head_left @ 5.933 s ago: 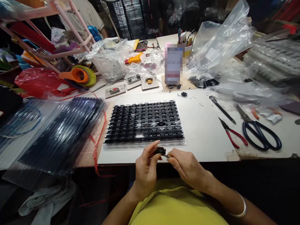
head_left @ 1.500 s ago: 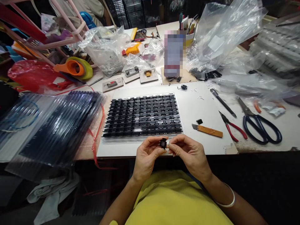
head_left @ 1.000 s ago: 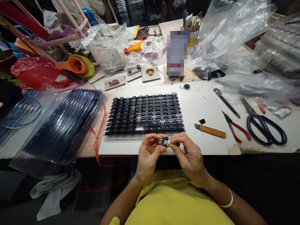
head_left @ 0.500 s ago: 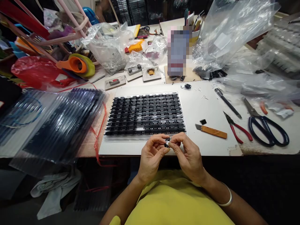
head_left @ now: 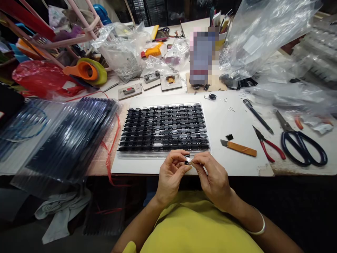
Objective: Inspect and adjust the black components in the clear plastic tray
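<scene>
Between thumb and fingers, my left hand (head_left: 172, 174) pinches a small black part with metal pins (head_left: 187, 159), just over the front edge of the white board (head_left: 234, 163). My right hand (head_left: 213, 175) is closed in a pinch at the pins' right side; whether its fingertips grip the part or something finer is too small to tell. Directly beyond both hands lies a clear plastic tray (head_left: 206, 130) filled with rows of black connectors (head_left: 163, 128) that show metal pins.
Right of the tray lie an orange-handled cutter knife (head_left: 240, 148), a small black block (head_left: 229, 137), red-handled pliers (head_left: 268, 144), a pen (head_left: 258, 116) and large scissors (head_left: 302, 144). Stacked plastic trays (head_left: 65, 140) cover the left side. Plastic bags (head_left: 121, 52) crowd the back.
My right hand's fingertips have shifted slightly to the right and down, from against the part to its right side. The left hand keeps its pinch on the part.
</scene>
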### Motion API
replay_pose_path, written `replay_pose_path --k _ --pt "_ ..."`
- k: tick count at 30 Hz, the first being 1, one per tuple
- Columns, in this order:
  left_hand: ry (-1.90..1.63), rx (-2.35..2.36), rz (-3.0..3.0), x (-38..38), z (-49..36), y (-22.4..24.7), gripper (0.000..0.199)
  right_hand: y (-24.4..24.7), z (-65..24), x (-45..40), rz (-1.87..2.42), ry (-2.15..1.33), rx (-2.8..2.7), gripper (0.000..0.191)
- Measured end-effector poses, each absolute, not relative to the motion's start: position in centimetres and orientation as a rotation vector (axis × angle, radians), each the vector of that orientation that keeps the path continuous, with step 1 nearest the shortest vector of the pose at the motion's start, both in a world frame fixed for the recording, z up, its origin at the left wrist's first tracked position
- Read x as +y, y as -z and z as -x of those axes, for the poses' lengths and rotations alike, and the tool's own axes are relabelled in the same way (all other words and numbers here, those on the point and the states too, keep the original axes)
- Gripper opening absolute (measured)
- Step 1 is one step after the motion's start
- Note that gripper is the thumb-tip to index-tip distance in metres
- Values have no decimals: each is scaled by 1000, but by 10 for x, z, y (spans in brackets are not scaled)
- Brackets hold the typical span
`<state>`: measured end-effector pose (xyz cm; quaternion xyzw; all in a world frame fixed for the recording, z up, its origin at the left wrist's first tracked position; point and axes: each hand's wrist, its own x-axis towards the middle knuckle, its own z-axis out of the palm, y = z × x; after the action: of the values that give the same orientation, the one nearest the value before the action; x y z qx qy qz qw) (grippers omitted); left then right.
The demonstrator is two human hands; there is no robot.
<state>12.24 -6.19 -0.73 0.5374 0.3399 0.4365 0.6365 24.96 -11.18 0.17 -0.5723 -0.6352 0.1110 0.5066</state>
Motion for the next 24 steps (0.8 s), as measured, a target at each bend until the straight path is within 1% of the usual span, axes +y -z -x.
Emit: replay_pose_path --k 10,15,17,21,24 --pt "-1002 808 -1242 -63 -122 6 11 2 -250 -112 1413 -141 -1630 17" --pt "-993 819 -1190 -63 -124 7 13 7 -249 -114 1401 -78 -1641 25" --pt "-999 817 -1173 -63 -124 8 13 9 -247 -116 1392 -74 -1635 32" --pt "-1034 823 -1138 -62 -125 9 13 9 -244 -118 1340 -178 -1547 45" --pt "-1040 830 -1114 -62 -124 10 14 7 -243 -119 1324 -359 -1441 44"
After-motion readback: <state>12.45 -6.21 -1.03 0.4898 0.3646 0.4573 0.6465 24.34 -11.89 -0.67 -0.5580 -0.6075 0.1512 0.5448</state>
